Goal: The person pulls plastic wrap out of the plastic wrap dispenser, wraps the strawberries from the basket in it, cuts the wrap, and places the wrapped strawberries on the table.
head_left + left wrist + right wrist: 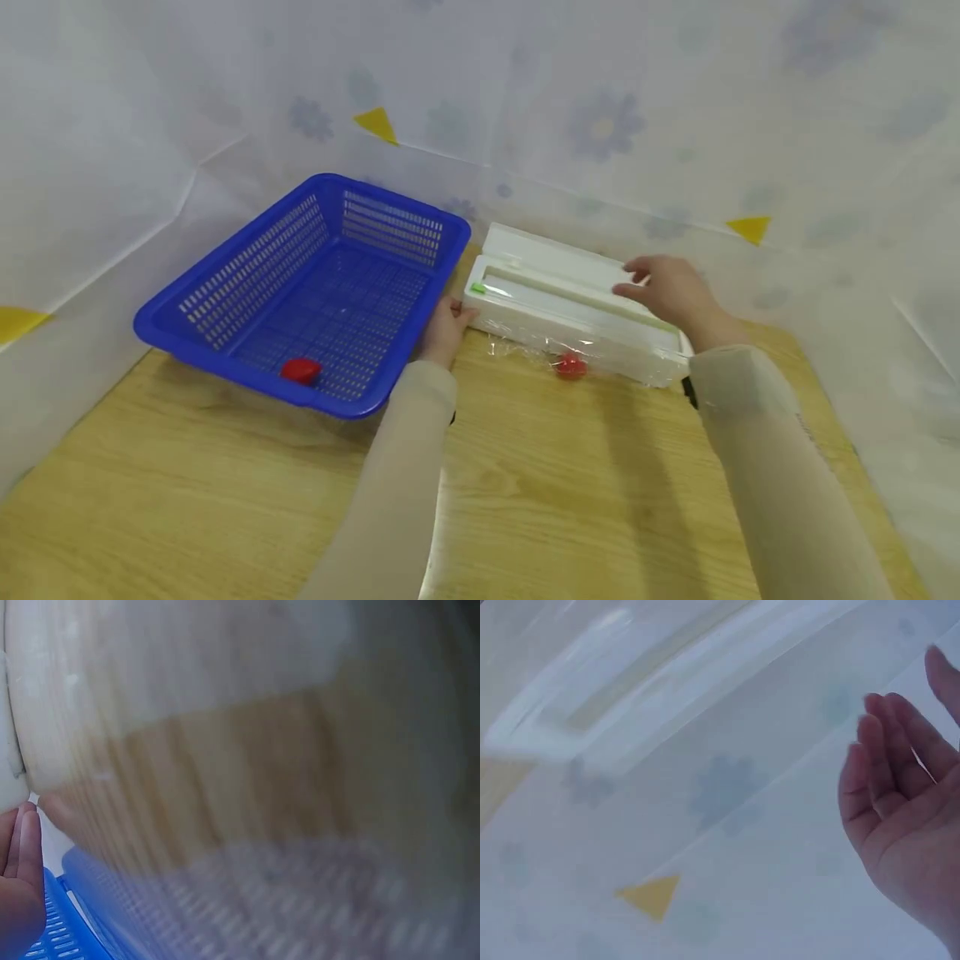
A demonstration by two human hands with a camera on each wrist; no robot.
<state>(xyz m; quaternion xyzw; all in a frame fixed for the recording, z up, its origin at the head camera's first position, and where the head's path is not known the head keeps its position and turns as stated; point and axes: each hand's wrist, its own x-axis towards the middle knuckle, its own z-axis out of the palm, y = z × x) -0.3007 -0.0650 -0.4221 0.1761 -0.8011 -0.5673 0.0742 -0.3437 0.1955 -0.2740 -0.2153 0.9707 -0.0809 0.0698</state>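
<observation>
A white cling film dispenser (555, 321) lies on the table with its long lid (551, 254) swung open toward the back. A small green slider (477, 288) sits at its left end. Clear film (517, 346) hangs out along the front, beside a small red object (572, 366) whose kind I cannot make out. My left hand (444, 329) touches the dispenser's left end, fingers fairly straight in the left wrist view. Over the right part of the lid hovers my right hand (671, 292), fingers loosely bent and holding nothing; the right wrist view shows its bare palm (915, 825).
A blue plastic basket (375, 398) stands left of the dispenser, close to my left hand, with another red object (301, 371) inside. Behind everything hangs a pale flowered sheet (600, 125) with yellow tape pieces. The wooden table (525, 500) stretches toward me.
</observation>
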